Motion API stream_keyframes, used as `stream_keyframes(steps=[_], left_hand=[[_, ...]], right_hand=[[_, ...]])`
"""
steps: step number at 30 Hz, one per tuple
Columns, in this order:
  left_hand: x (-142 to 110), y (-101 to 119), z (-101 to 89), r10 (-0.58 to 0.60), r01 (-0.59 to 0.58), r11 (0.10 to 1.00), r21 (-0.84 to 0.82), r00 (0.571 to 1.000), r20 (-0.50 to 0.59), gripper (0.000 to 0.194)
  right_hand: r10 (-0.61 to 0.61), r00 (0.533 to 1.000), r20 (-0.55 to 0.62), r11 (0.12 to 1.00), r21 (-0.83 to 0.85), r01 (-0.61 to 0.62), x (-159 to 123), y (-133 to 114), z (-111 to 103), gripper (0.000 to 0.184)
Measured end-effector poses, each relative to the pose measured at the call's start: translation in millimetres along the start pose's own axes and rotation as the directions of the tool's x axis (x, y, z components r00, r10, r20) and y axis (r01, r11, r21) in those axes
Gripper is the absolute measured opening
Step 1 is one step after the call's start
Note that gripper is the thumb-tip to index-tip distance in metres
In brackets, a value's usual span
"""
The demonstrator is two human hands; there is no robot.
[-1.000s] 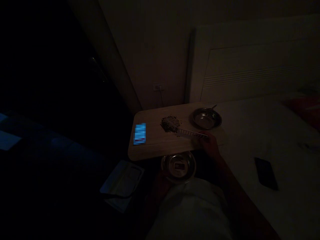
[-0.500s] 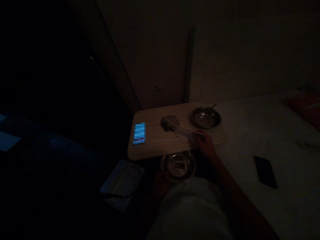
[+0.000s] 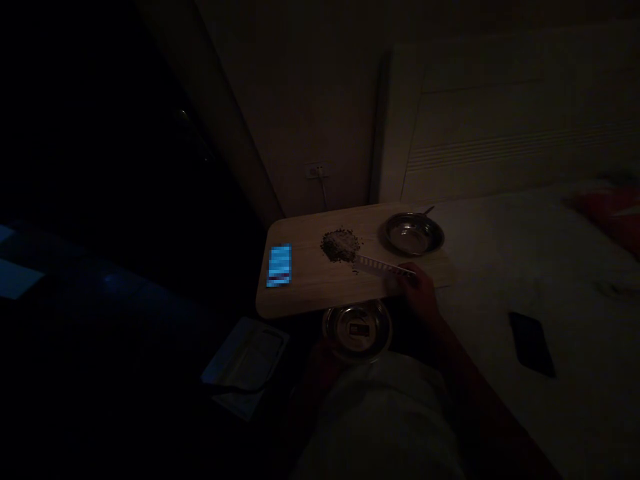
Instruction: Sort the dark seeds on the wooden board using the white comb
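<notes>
Dim wooden board (image 3: 300,297), dark pile (image 3: 340,245) beyond right hand (image 3: 419,288)

Dim bedroom, seemingly, with headboard (image 3: 500,133)

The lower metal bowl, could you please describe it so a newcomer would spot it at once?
Find the wood-grained tabletop and look just below its near edge. There the left hand holds a round, shiny metal bowl. A small dark rectangle at its centre sets it apart from the other bowl, on the tabletop.
</notes>
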State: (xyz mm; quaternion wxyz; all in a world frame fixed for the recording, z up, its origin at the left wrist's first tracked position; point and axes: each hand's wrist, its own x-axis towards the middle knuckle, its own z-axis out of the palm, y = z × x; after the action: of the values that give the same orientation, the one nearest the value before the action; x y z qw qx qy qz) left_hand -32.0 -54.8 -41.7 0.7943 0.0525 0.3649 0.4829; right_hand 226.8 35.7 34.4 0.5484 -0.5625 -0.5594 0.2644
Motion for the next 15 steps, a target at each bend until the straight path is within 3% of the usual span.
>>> stream_keyframes(steps=[10, 15], left_hand=[[-9.0, 4.0, 8.9, 0.003, -0.003, 1.0, 0.005, 1.0, 0.012, 0.034], [-8.4, 3.0, 6.2, 0.063, -0.063, 0.998, 0.01, 0.998, -0.028, 0.037]], right_hand=[[0.028, 0.999, 0.028, 0.999, 0.04, -0.029, -6.3, -2.8, -8.3, 0.018], [0.034, 0.999, 0.041, 0.998, 0.059, -0.036, -5.6, 0.0, -7.2, 0.018]])
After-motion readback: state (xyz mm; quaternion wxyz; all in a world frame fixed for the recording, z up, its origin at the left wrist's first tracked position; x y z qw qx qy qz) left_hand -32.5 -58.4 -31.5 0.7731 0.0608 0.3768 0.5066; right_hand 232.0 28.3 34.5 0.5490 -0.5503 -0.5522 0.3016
